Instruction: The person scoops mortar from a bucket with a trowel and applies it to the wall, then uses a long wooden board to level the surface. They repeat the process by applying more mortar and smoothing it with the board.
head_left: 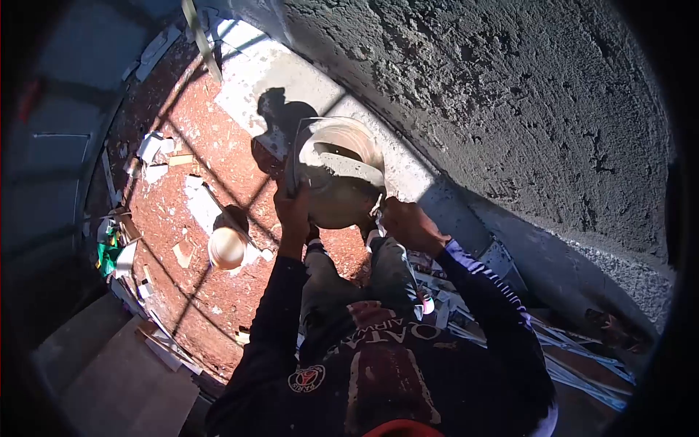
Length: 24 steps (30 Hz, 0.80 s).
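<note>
Between my hands is a pale, mortar-smeared bucket (341, 197), tilted so that its mouth faces away from me, with a thin wire handle looped over it. Grey residue coats its wall, and a dark gap shows inside. My left hand (293, 213) is closed on the bucket's left side, partly in shadow. My right hand (409, 224) is closed in a fist against the bucket's lower right. A small whitish piece shows by its fingers; I cannot make out what it grips. My legs and shoes stand just below the bucket.
A rough, freshly plastered wall (510, 95) slopes along the right, with a pale concrete ledge (255, 65) at its foot. On the reddish ground lie a round pale container (226, 248), broken boards and a green scrap (108, 256). Metal strips (582, 371) lie at lower right.
</note>
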Each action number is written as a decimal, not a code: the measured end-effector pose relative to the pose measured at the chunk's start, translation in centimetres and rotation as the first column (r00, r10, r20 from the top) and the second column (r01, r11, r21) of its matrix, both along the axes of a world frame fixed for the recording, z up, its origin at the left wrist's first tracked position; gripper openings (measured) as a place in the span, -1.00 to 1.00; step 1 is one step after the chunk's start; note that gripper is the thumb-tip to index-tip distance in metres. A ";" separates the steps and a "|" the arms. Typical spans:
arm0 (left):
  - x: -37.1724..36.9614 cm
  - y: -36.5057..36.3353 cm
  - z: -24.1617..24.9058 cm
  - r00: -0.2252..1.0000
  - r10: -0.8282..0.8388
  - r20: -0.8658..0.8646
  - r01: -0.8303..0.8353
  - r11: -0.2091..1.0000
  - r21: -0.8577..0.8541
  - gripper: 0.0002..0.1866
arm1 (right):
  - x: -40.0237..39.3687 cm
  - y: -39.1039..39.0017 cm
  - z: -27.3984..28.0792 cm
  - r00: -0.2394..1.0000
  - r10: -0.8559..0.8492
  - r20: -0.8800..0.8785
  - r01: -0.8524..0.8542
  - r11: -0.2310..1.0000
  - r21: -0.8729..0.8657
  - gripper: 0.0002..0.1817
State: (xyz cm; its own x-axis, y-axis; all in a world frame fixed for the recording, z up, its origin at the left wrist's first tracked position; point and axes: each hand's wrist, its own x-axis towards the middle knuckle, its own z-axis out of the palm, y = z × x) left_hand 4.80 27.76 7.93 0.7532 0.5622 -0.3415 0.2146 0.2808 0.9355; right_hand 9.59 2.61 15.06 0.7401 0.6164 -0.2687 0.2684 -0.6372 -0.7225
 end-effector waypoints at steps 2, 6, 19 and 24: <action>1.7 1.7 3.7 0.992 -0.046 0.120 0.030 0.990 0.137 -0.72 | 0.6 2.8 3.5 0.985 0.016 0.173 -0.022 0.999 0.028 -0.64; 3.8 5.9 8.5 0.932 -0.098 0.348 0.030 0.980 0.196 -0.88 | -0.2 7.1 10.7 0.526 -0.098 -0.845 0.468 0.863 0.192 -0.62; 6.1 13.0 19.9 0.780 -0.360 0.513 0.244 0.928 0.280 -0.52 | 7.1 20.0 29.4 0.802 0.348 0.486 -0.127 0.894 -0.431 -0.81; 8.6 15.1 22.3 0.640 -0.350 0.685 0.405 0.910 0.087 -0.51 | -1.4 23.2 27.2 0.437 0.661 0.610 0.004 0.677 -0.736 -0.81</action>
